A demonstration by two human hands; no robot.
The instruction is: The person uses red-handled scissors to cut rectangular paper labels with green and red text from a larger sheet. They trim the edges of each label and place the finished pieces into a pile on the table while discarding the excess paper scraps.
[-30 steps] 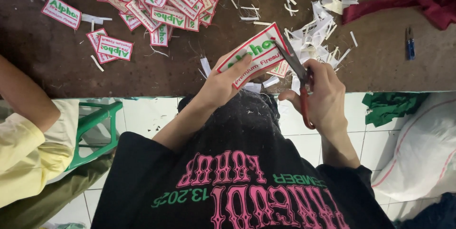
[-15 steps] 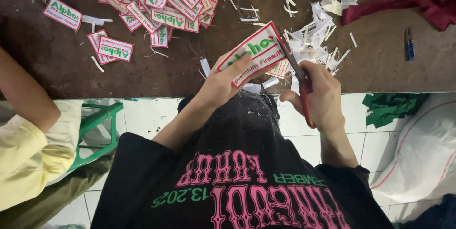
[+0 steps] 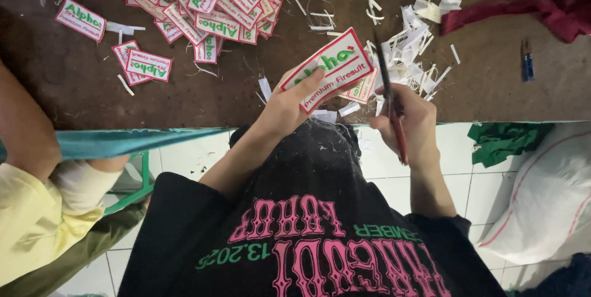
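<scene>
The left hand pinches a white rectangular patch with red border and green lettering, its long axis rising toward two o'clock. At its three o'clock, the right hand grips red-handled scissors, blades pointing to twelve.

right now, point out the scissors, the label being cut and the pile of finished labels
scissors (image 3: 386, 91), head view, on the blades
label (image 3: 329, 66), head view, its white middle
pile of labels (image 3: 212, 1), head view, centre of the heap

A pile of patches lay on the table at upper left; offcut strips at upper centre-right. Between them, the left hand held a patch left of the scissors in the right hand.
</scene>
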